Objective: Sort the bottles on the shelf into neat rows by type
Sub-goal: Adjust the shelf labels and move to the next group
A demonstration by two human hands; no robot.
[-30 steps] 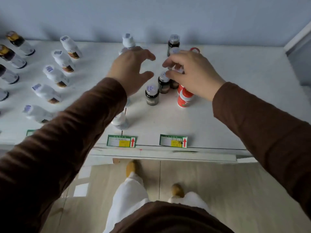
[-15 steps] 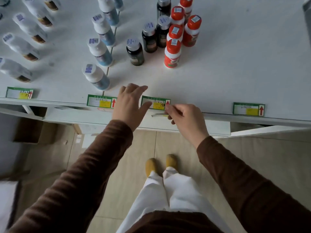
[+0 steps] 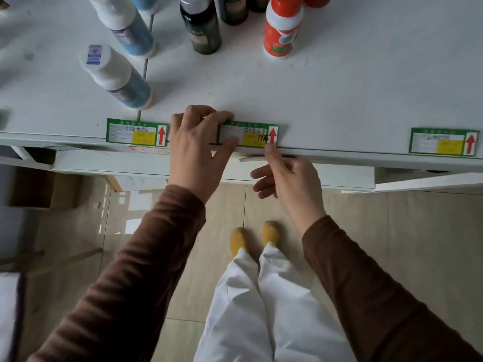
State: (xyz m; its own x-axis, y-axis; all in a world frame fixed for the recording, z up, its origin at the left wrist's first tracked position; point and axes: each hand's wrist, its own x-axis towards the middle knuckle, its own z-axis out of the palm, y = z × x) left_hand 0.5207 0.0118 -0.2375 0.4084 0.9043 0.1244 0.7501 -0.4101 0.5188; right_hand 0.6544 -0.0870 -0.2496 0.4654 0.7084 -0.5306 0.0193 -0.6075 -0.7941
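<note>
Hands had left the bottle cluster for the shelf (image 3: 339,95) edge. Left hand (image 3: 196,152) pinched the middle label (image 3: 251,134), fingers and thumb; right hand (image 3: 287,178), fingers loose, touched its corner. Blue bottles (image 3: 125,82), dark bottle (image 3: 202,30), red bottle (image 3: 281,32) stood filed by type, top of frame; sorting seemingly near done.

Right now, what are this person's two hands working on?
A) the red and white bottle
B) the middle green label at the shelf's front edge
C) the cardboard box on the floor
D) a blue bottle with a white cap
B: the left hand holds the left end of the middle label between fingers and thumb, and the index fingertip of the right hand sits at its lower right corner.
</note>
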